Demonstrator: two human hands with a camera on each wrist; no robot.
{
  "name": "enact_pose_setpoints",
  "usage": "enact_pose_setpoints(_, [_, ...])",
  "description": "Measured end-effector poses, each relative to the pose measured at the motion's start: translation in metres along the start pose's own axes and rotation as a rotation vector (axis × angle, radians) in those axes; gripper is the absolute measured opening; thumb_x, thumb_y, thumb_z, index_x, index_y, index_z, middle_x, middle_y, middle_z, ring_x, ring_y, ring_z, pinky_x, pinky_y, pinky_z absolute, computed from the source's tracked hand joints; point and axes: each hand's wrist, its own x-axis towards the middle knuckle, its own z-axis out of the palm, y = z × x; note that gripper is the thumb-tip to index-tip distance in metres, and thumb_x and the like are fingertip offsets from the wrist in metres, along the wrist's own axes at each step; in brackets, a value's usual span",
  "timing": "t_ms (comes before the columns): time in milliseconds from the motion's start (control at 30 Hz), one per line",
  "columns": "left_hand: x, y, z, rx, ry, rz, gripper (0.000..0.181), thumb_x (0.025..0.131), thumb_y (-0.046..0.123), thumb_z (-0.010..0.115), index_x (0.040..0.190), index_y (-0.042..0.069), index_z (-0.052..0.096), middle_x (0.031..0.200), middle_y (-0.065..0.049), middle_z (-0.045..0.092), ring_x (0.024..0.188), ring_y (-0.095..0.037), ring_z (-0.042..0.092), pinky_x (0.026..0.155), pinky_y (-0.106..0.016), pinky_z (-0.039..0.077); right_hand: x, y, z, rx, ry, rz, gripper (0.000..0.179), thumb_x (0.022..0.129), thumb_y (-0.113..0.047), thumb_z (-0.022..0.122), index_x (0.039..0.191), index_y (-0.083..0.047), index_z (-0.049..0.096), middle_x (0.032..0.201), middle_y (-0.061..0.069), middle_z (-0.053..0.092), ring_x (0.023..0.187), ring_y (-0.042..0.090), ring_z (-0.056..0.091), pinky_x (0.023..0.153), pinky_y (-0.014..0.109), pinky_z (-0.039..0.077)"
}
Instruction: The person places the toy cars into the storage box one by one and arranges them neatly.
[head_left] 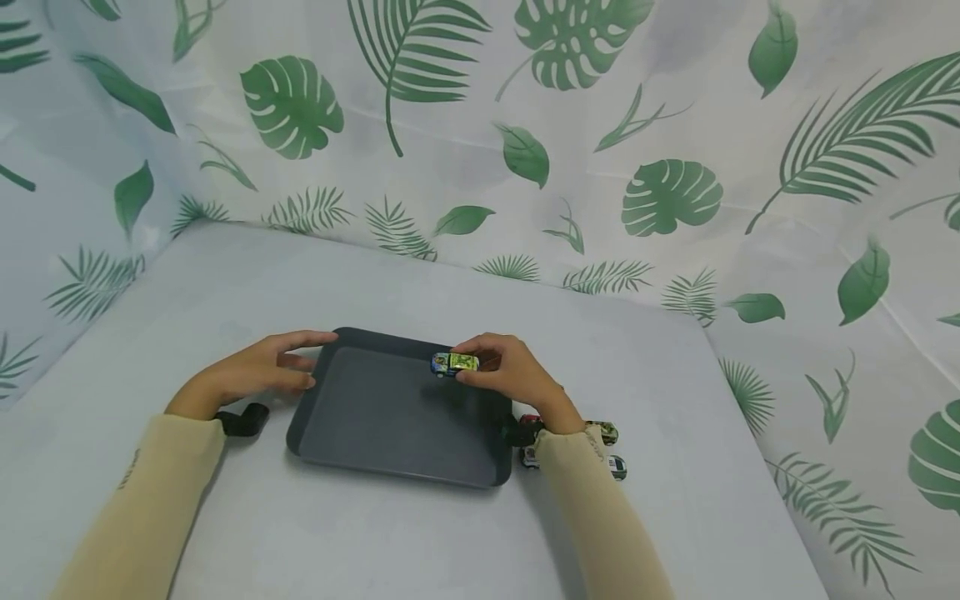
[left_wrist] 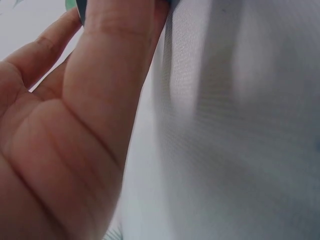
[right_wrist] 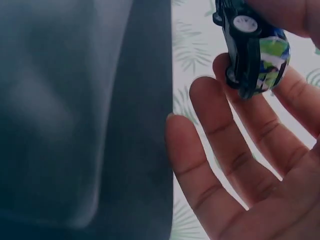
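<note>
A dark grey baking tray (head_left: 405, 417) lies on the white table. At its left edge is my left hand (head_left: 255, 367), the fairly straight index finger and thumb touching the rim. In the left wrist view the thumb (left_wrist: 107, 65) hides most of that contact. My right hand (head_left: 513, 371) pinches a small toy car (head_left: 454, 364) with a green and yellow roof above the tray's far right part. Seen from the right wrist, the car (right_wrist: 255, 50) shows its dark underside and wheels, while several other fingers spread below it.
More toy cars stand to the right of the tray, partly hidden by the right wrist; a green one (head_left: 606, 432) and a white one (head_left: 617, 467) show past the sleeve. Behind the table hangs a leaf-patterned cloth (head_left: 465, 175).
</note>
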Motion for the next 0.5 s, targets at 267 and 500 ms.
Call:
enact_pose_setpoints(267, [-0.001, 0.000, -0.001, -0.007, -0.003, -0.013, 0.084, 0.096, 0.010, 0.071, 0.169, -0.001, 0.030, 0.175, -0.034, 0.016, 0.153, -0.062, 0.029, 0.106, -0.051, 0.054, 0.014, -0.006, 0.016, -0.033, -0.008, 0.034, 0.032, 0.095, -0.003, 0.081, 0.126, 0.004, 0.076, 0.120, 0.020, 0.075, 0.097, 0.030, 0.075, 0.086, 0.039, 0.060])
enact_pose_setpoints(500, [0.000, 0.000, 0.000, -0.001, -0.007, -0.010, 0.082, 0.099, 0.009, 0.071, 0.168, -0.001, 0.030, 0.175, -0.033, 0.016, 0.154, -0.062, 0.028, 0.106, -0.050, 0.054, 0.024, -0.011, 0.027, -0.084, -0.016, 0.085, 0.031, 0.096, -0.008, 0.081, 0.126, 0.000, 0.078, 0.116, 0.016, 0.077, 0.088, 0.018, 0.072, 0.079, 0.032, 0.057])
